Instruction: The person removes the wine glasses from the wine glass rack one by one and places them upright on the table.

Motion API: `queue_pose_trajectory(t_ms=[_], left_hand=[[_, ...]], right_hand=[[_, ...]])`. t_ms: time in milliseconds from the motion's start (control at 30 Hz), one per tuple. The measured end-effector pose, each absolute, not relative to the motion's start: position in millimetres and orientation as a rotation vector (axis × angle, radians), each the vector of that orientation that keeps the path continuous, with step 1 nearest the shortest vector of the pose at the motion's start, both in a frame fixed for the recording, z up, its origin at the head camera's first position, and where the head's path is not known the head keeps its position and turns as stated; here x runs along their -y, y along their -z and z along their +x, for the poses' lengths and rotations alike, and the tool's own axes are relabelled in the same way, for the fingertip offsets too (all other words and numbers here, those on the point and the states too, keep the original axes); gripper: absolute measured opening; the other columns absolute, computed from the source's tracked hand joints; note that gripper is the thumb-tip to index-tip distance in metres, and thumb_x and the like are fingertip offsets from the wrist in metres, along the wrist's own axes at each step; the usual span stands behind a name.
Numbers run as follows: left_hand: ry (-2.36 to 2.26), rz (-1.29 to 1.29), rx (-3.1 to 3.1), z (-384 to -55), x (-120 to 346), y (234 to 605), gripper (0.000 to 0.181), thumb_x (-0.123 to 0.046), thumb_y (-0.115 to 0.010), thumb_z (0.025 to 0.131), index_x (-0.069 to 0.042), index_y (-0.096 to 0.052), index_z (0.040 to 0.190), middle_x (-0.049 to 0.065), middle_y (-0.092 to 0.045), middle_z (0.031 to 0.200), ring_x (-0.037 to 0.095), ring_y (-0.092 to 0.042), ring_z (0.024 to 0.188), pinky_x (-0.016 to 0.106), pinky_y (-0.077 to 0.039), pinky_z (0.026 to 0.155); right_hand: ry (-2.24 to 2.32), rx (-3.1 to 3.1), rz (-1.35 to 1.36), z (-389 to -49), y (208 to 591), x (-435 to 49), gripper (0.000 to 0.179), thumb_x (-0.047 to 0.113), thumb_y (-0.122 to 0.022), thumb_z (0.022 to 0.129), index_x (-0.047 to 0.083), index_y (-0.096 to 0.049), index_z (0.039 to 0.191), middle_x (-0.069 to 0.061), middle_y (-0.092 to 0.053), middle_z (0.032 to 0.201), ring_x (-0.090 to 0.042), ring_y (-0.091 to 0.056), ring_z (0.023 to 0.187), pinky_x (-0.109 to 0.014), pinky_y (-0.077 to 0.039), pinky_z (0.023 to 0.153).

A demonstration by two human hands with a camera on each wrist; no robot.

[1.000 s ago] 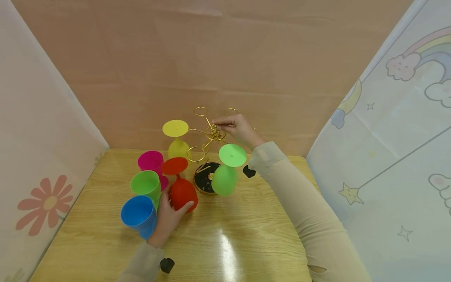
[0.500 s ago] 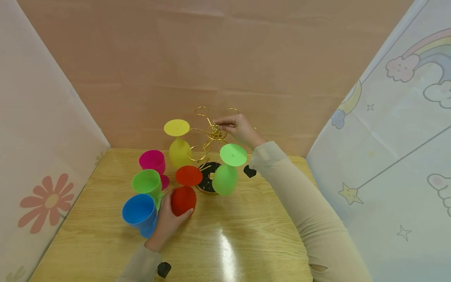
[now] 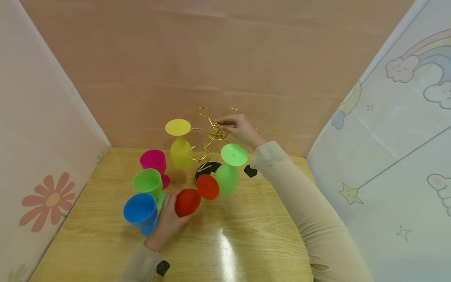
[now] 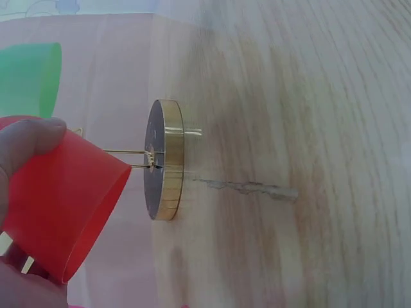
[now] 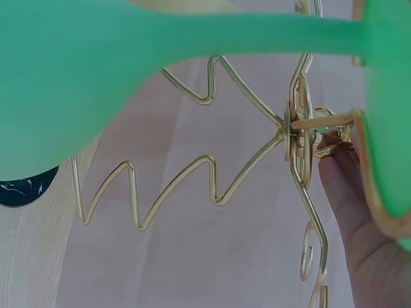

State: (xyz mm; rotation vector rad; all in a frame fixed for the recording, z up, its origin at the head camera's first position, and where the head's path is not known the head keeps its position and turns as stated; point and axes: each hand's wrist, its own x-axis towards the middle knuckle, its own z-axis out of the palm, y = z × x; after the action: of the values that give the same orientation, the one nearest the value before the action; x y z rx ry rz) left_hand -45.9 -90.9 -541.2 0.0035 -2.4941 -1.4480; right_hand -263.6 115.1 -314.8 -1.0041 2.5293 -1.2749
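Observation:
My left hand (image 3: 170,219) grips the red plastic goblet (image 3: 188,202) round its bowl, left of the gold wire goblet rack (image 5: 218,204). The goblet is tilted, its foot towards the rack's front; its rim faces down in the left wrist view. With thumb and fingers, my right hand (image 3: 237,129) pinches the knob (image 5: 335,136) atop the rack. A light green goblet (image 3: 226,178) hangs upside down at the rack's front right, and a yellow goblet (image 3: 181,152) hangs likewise at its left. An open-sided ring between them holds nothing.
Left of the rack, a pink goblet (image 3: 153,159), a green goblet (image 3: 148,182) and a blue goblet (image 3: 140,209) stand upright in a row on the wooden table (image 3: 197,250). The rack's round black base (image 4: 170,160) has a gold rim. Printed walls enclose the table.
The red goblet has tipped from upside down to leaning, its foot swinging rightwards in front of the rack. My right hand stays on the knob.

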Motion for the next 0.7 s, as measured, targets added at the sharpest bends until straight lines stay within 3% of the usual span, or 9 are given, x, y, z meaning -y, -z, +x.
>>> queue_pose_trajectory(t_ms=[300, 567, 700], left_hand=[[1.265, -0.121, 2.491, -46.7, 90.7, 537.3, 0.086, -0.002, -0.095, 0.064, -0.002, -0.052, 0.138, 0.022, -0.052, 0.133, 0.043, -0.050, 0.122, 0.064, -0.054, 0.087], [1.149, -0.164, 2.528, -45.8, 91.4, 532.5, 0.087, -0.004, -0.097, 0.062, -0.007, -0.054, 0.137, 0.019, -0.053, 0.132, 0.041, -0.048, 0.122, 0.062, -0.055, 0.086], [1.074, -0.204, 2.537, -45.4, 91.9, 529.9, 0.086, -0.004, -0.098, 0.060, -0.009, -0.056, 0.135, 0.017, -0.055, 0.131, 0.039, -0.049, 0.121, 0.061, -0.055, 0.085]], right_hand=[[1.265, -2.533, -1.018, -262.3, 313.1, -115.1, 0.030, -0.003, -0.061, 0.099, 0.000, -0.068, 0.129, -0.019, -0.068, 0.127, -0.030, -0.069, 0.111, -0.034, -0.057, 0.092], [1.291, -2.507, -1.022, -264.1, 314.4, -116.3, 0.031, -0.003, -0.060, 0.099, -0.003, -0.066, 0.130, -0.020, -0.067, 0.128, -0.031, -0.068, 0.111, -0.045, -0.055, 0.096], [1.291, -2.510, -1.018, -264.9, 315.7, -116.5, 0.031, -0.002, -0.061, 0.099, -0.001, -0.067, 0.129, -0.019, -0.067, 0.128, -0.030, -0.068, 0.111, -0.042, -0.056, 0.095]])
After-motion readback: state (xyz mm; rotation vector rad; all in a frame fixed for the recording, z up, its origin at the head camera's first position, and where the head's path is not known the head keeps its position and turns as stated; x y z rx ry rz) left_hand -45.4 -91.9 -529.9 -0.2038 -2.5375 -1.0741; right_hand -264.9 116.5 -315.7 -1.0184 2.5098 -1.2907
